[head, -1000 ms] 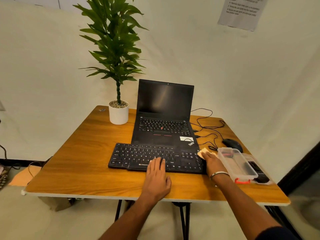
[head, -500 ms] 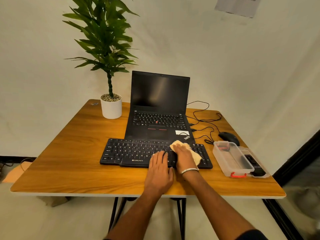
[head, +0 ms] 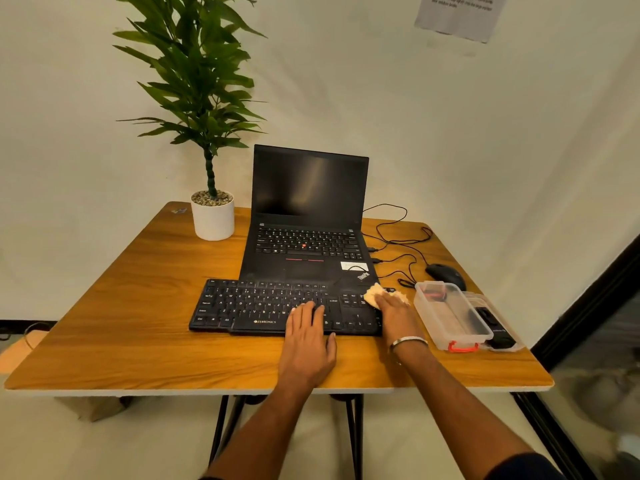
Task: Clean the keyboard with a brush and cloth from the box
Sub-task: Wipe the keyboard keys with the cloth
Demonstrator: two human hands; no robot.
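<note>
A black keyboard (head: 263,306) lies on the wooden table (head: 138,320) in front of an open laptop (head: 306,220). My left hand (head: 306,344) rests flat on the keyboard's front edge, fingers straight. My right hand (head: 394,315) presses a beige cloth (head: 374,294) flat onto the keyboard's right end; most of the cloth is hidden under the fingers. A clear plastic box (head: 450,317) with a red latch stands just right of that hand, its lid (head: 498,323) beside it with a dark object on it. No brush can be made out.
A potted plant (head: 212,216) stands at the back left. A black mouse (head: 445,274) and loose cables (head: 398,251) lie behind the box. A dark frame with glass runs along the table's right side.
My right hand has slid the cloth from the keyboard's middle back to its right end. My left hand has stayed on the front edge. The camera has shifted slightly.
</note>
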